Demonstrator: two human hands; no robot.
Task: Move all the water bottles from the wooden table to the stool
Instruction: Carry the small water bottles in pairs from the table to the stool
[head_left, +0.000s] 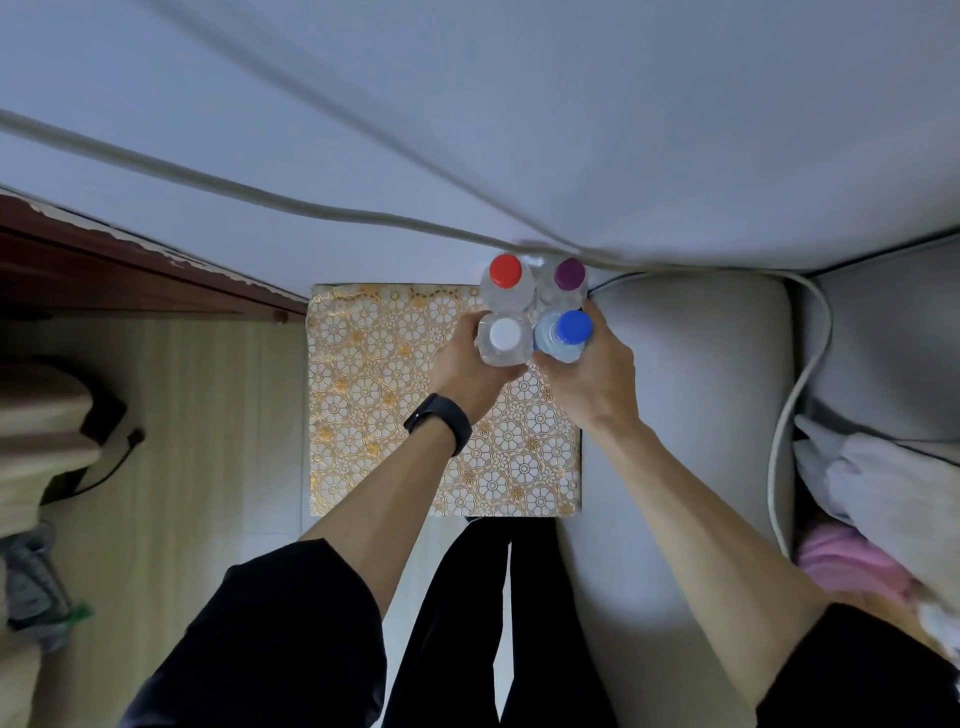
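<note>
Head view: my left hand (465, 366) has fingers clamped round the white-capped bottle (503, 336), my right hand (592, 376) round the blue-capped bottle (565, 333), at the stool (395, 426) top's far right corner; just behind stand the red-capped bottle (506, 278) and purple-capped bottle (568, 279).

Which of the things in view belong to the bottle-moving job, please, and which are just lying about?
Job: white-capped bottle, left hand, blue-capped bottle, right hand, red-capped bottle, purple-capped bottle, patterned top.
Lying about: grey cable, pink cloth, white cloth.
</note>
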